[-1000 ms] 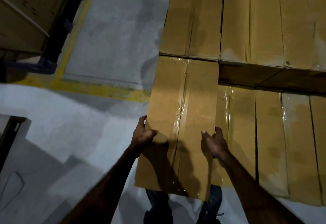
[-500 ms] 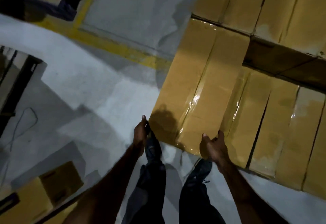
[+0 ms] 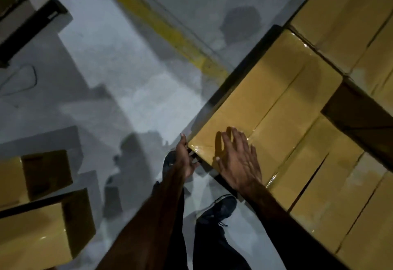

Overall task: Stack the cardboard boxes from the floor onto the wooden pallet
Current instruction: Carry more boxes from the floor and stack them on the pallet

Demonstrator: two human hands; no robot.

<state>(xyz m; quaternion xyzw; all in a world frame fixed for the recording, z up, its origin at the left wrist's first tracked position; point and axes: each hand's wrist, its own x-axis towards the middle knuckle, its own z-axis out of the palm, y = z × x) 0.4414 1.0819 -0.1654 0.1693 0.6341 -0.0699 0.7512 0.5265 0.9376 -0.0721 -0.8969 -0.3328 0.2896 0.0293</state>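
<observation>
Now right hand (image 3: 239,163) flat on taped box (image 3: 261,108) corner; left hand (image 3: 186,159) relaxed beside it.

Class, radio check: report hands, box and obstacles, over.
Right hand flat on the taped box. Left hand open at its corner. Box on stack. Two boxes on floor behind, nothing blocking.

We see a matt brown cardboard box (image 3: 261,108) sealed along its seam with glossy clear tape (image 3: 274,110) that catches the light. The floor (image 3: 119,99) looks like smooth grey concrete, with a worn painted yellow line (image 3: 170,29).
</observation>
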